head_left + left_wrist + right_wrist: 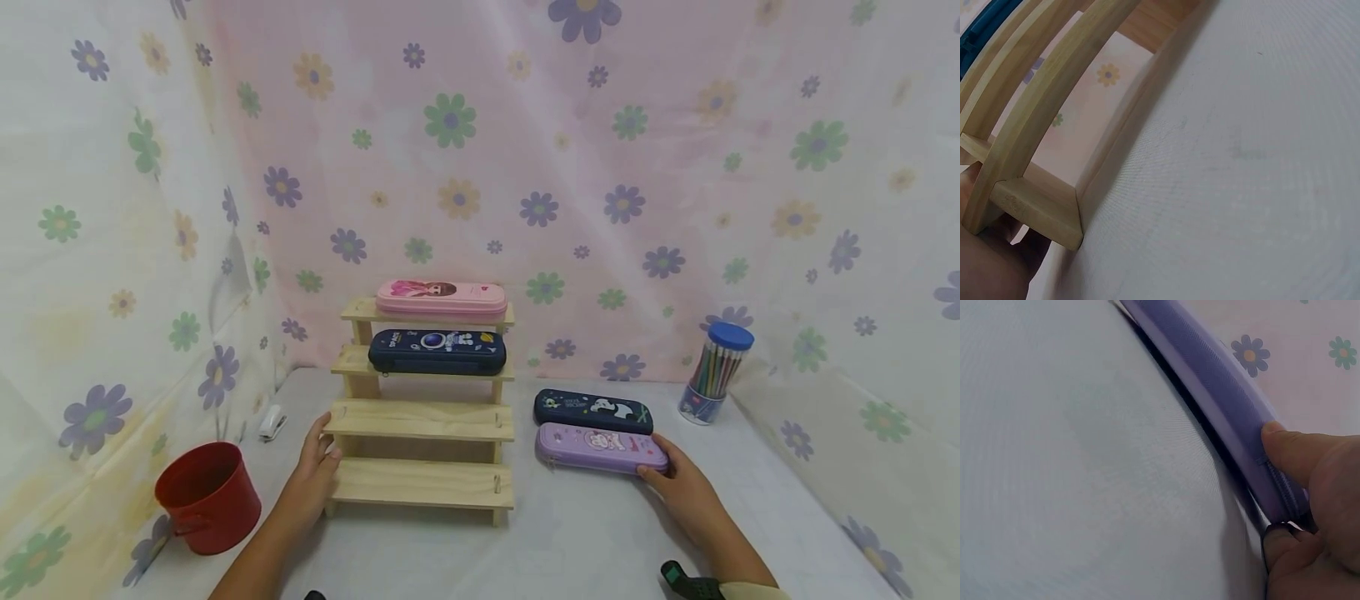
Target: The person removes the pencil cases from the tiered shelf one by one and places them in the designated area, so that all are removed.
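Note:
A four-step wooden display rack (423, 421) stands mid-table. At its left side, my left hand (307, 475) grips the edge near the lower steps; in the left wrist view the wooden step (1035, 212) partly hides the fingers. My right hand (690, 492) pinches the right end of a purple pencil case (592, 448) with a cartoon picture. In the right wrist view the thumb lies on the zipped side of that case. Directly behind it lies a dark panda pencil case (570, 407). A pink pencil case (472, 296) rests on the top step, a navy astronaut pencil case (405, 354) one step down.
To the left stands a red metal pot (217, 508), with a small white stapler-like object (272, 423) behind it. A blue-lidded tub of pencils (705, 392) is at the back right. Flower-patterned cloth (487, 208) closes off the back and both sides.

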`<state>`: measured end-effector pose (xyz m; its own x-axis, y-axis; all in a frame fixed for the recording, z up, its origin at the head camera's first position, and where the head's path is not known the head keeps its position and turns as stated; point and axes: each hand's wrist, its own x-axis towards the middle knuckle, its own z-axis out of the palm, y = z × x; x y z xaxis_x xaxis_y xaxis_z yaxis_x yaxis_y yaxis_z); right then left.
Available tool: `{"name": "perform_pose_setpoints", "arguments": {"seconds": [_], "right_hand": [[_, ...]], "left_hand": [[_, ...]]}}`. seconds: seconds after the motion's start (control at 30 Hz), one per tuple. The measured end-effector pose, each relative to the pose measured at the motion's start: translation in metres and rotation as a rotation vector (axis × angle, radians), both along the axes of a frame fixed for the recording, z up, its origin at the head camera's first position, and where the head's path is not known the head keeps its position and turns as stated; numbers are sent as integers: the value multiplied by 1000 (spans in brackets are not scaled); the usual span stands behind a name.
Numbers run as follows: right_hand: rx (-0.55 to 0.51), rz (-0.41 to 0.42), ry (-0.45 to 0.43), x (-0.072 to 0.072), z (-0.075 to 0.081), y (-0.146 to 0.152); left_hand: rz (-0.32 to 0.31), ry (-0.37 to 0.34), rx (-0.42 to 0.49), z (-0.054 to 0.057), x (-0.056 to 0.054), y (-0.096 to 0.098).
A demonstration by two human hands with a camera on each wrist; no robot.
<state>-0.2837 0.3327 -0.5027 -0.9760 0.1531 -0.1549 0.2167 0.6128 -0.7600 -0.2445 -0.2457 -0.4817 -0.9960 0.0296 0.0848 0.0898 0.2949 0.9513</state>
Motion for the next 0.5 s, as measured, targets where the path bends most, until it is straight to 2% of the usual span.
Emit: {"name": "perform_pose_setpoints", "arguments": {"seconds": [0.5], "right_hand": [[85,2,-5,0,-4,-2]], "left_hand": [[0,-14,-14,1,-1,0]]}}
